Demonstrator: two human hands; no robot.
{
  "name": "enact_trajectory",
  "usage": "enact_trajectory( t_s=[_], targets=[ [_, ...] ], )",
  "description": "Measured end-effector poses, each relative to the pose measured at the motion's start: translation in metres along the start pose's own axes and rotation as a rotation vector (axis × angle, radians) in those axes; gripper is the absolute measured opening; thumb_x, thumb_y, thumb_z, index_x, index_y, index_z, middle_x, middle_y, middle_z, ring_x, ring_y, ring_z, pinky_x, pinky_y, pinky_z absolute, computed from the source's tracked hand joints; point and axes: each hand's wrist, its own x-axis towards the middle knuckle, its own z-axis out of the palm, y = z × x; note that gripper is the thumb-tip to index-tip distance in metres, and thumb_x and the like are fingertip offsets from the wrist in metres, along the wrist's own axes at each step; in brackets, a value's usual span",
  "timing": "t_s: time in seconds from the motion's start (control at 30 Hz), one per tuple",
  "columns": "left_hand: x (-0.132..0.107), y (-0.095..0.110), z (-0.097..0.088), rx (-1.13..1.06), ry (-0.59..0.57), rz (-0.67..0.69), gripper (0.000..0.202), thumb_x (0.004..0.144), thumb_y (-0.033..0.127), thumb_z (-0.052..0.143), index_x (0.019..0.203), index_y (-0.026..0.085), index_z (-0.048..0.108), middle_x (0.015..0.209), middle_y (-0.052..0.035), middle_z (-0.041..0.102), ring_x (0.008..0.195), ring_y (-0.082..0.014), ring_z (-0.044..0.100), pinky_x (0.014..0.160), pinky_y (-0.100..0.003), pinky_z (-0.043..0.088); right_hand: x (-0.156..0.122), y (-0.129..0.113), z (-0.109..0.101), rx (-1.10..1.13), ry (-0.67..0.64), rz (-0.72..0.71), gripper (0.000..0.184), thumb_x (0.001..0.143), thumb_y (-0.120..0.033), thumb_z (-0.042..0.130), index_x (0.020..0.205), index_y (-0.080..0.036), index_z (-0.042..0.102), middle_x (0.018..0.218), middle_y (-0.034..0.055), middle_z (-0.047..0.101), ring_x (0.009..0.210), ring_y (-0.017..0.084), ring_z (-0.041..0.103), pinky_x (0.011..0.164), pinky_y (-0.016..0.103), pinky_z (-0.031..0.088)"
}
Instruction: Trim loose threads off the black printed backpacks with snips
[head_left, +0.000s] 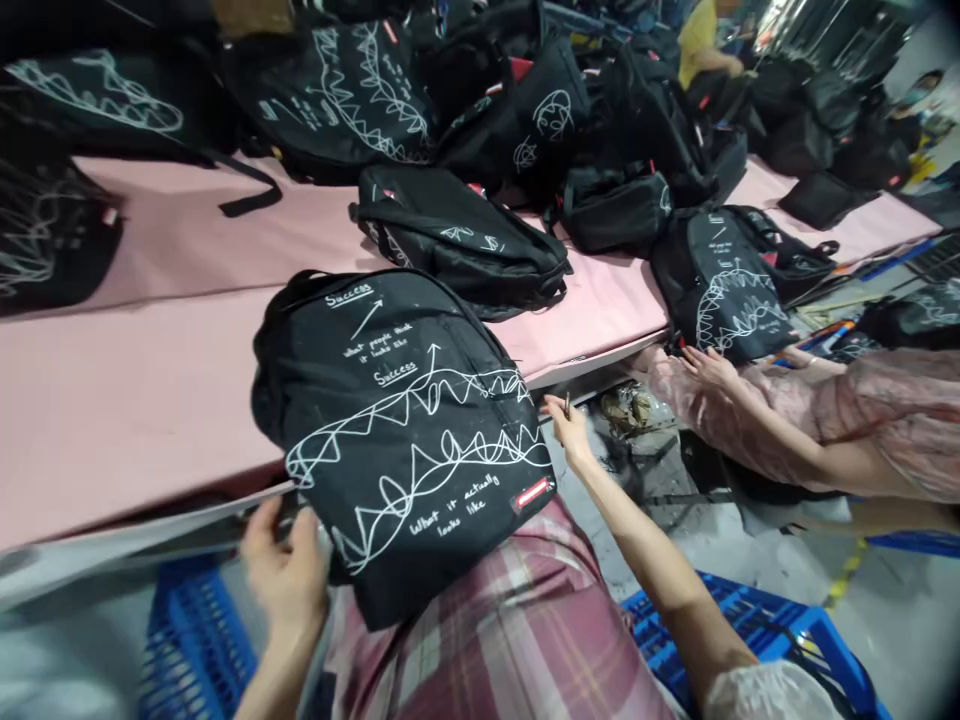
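Observation:
A black backpack (420, 420) with white printed lettering and looping lines lies tilted over the table edge, its lower end on the lap in plaid cloth. Beside its lower left edge is my left hand (289, 565), slightly blurred, with thumb and fingers apart and nothing seen between them. My right hand (570, 435) is at the bag's right side, fingers bent around a small dark thing, too small to name. Whether that hand touches the bag is hard to tell. A red-and-white label (532, 493) sits near the bag's bottom corner.
More black backpacks (465, 235) crowd the pink table (150, 380). To the right, a co-worker's hand (709, 370) rests by another printed backpack (727, 285). Blue plastic crates (195, 640) stand low on both sides. A person in yellow (701, 45) is farther back.

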Motion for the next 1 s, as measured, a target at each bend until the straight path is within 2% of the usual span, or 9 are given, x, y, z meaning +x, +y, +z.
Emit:
enact_trajectory(
  t_s=[0.07, 0.17, 0.27, 0.33, 0.43, 0.6, 0.8, 0.93, 1.0],
  targets=[
    [0.007, 0.025, -0.002, 0.071, 0.013, 0.257, 0.033, 0.081, 0.032, 0.053, 0.109, 0.015, 0.058, 0.115, -0.0086, 0.058, 0.112, -0.0275, 0.05, 0.099, -0.046, 0.037, -0.024, -0.005, -0.02, -0.02, 0.006, 0.019, 0.032, 0.073, -0.041, 0.057, 0.082, -0.013, 0.067, 0.068, 0.0021, 0.064, 0.054, 0.011, 0.05, 0.052, 0.022, 0.039],
    [0.006, 0.057, 0.012, 0.129, -0.199, 0.692, 0.021, 0.085, 0.027, 0.049, 0.099, 0.017, 0.061, 0.109, -0.0074, 0.062, 0.119, -0.0274, 0.046, 0.102, -0.048, 0.033, -0.067, -0.008, -0.034, -0.089, -0.081, 0.033, 0.025, 0.072, -0.038, 0.06, 0.071, -0.013, 0.066, 0.065, 0.0018, 0.063, 0.056, 0.011, 0.051, 0.054, 0.022, 0.039],
    [-0.005, 0.067, 0.033, 0.258, -0.464, 0.993, 0.021, 0.087, 0.028, 0.048, 0.099, 0.019, 0.062, 0.109, -0.0081, 0.064, 0.119, -0.0295, 0.045, 0.098, -0.05, 0.035, -0.098, -0.009, -0.032, -0.249, -0.168, 0.024, 0.02, 0.072, -0.034, 0.061, 0.074, -0.015, 0.065, 0.068, 0.0005, 0.063, 0.06, 0.012, 0.054, 0.058, 0.022, 0.039],
    [-0.016, 0.063, 0.04, 0.337, -0.54, 1.101, 0.022, 0.087, 0.028, 0.048, 0.101, 0.019, 0.062, 0.113, -0.008, 0.063, 0.119, -0.0304, 0.046, 0.097, -0.051, 0.033, -0.107, -0.009, -0.028, -0.381, -0.132, 0.016, 0.018, 0.073, -0.033, 0.059, 0.071, -0.016, 0.063, 0.065, -0.0007, 0.062, 0.058, 0.012, 0.053, 0.056, 0.022, 0.038],
    [-0.033, 0.053, 0.032, 0.391, -0.591, 1.19, 0.026, 0.086, 0.031, 0.049, 0.105, 0.019, 0.061, 0.117, -0.0086, 0.062, 0.12, -0.0308, 0.045, 0.099, -0.051, 0.03, -0.108, -0.009, -0.024, -0.568, -0.052, -0.029, 0.021, 0.076, -0.034, 0.056, 0.066, -0.016, 0.06, 0.062, -0.0004, 0.062, 0.058, 0.013, 0.053, 0.057, 0.023, 0.036],
    [-0.061, 0.044, 0.007, 0.463, -0.718, 1.287, 0.05, 0.078, 0.051, 0.055, 0.116, 0.019, 0.057, 0.127, -0.0118, 0.054, 0.12, -0.036, 0.044, 0.099, -0.056, 0.025, -0.105, -0.01, -0.022, -0.706, -0.073, -0.147, 0.016, 0.08, -0.03, 0.052, 0.074, -0.018, 0.061, 0.074, 0.0017, 0.065, 0.066, 0.015, 0.057, 0.061, 0.024, 0.036],
    [-0.072, 0.034, 0.007, 0.478, -0.649, 1.277, 0.042, 0.082, 0.043, 0.052, 0.116, 0.018, 0.058, 0.129, -0.0112, 0.054, 0.119, -0.0342, 0.045, 0.1, -0.053, 0.025, -0.122, -0.001, -0.007, -0.848, -0.037, -0.249, 0.016, 0.08, -0.013, 0.041, 0.081, -0.017, 0.056, 0.071, 0.0029, 0.062, 0.062, 0.015, 0.055, 0.059, 0.024, 0.036],
    [-0.078, 0.03, 0.014, 0.39, -0.587, 1.235, 0.034, 0.085, 0.037, 0.048, 0.111, 0.018, 0.061, 0.126, -0.0103, 0.056, 0.118, -0.0317, 0.047, 0.099, -0.052, 0.027, -0.15, 0.002, 0.023, -0.854, -0.177, -0.316, 0.025, 0.068, -0.003, 0.043, 0.085, -0.016, 0.057, 0.079, 0.0052, 0.062, 0.068, 0.017, 0.056, 0.063, 0.026, 0.039],
    [-0.08, 0.028, 0.018, 0.338, -0.581, 1.201, 0.034, 0.086, 0.035, 0.046, 0.11, 0.018, 0.061, 0.125, -0.0098, 0.057, 0.118, -0.03, 0.047, 0.1, -0.05, 0.028, -0.163, 0.001, 0.042, -0.775, -0.279, -0.281, 0.021, 0.07, -0.005, 0.045, 0.083, -0.016, 0.058, 0.079, 0.0047, 0.062, 0.069, 0.016, 0.056, 0.064, 0.026, 0.04]
  ],
)
